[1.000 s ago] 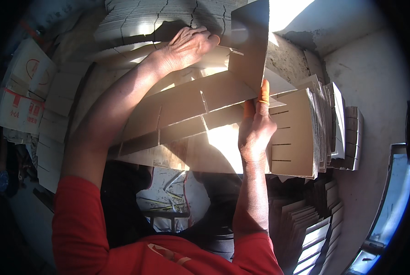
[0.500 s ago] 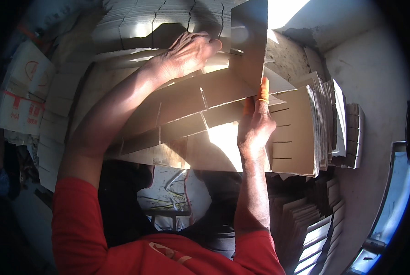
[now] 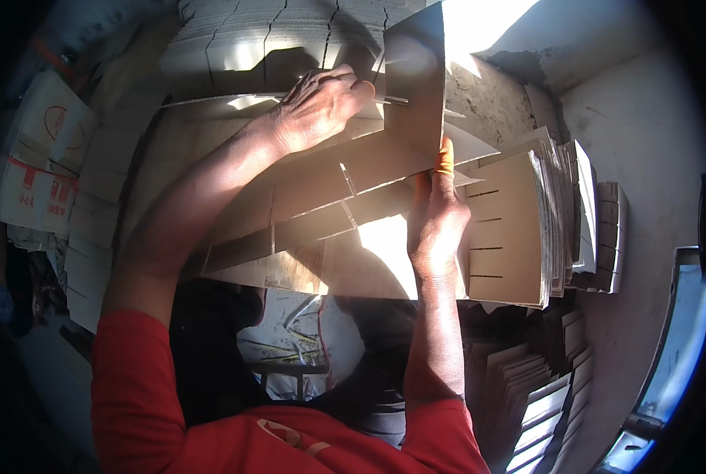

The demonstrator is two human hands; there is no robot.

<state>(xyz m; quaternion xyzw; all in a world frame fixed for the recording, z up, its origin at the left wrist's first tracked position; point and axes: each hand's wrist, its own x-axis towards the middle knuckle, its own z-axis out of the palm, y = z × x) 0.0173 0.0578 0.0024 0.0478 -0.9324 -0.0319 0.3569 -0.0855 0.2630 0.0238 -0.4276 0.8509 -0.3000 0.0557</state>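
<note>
Long slotted cardboard strips (image 3: 313, 186) stand on edge side by side, slanting over the table. An upright cardboard piece (image 3: 414, 75) crosses them near their right end. My right hand (image 3: 438, 225), with orange finger covers, is closed round the strips just below that crossing; some fingers are hidden behind the cardboard. My left hand (image 3: 321, 107) is closed at the far side, pinching the edge of another cardboard strip (image 3: 246, 103) that runs toward the upright piece. Its fingertips are partly hidden.
A large stack of slotted cardboard (image 3: 290, 31) stands at the far edge of the table (image 3: 353, 265). More slotted sheets (image 3: 507, 229) are stacked at the right, and others (image 3: 527, 387) below. A white box with red print (image 3: 41, 150) sits at the left.
The upright piece and the right end of the strips have shifted slightly left with my right hand. My left hand has moved slightly left and nearer; the far strip now shows as a thin edge.
</note>
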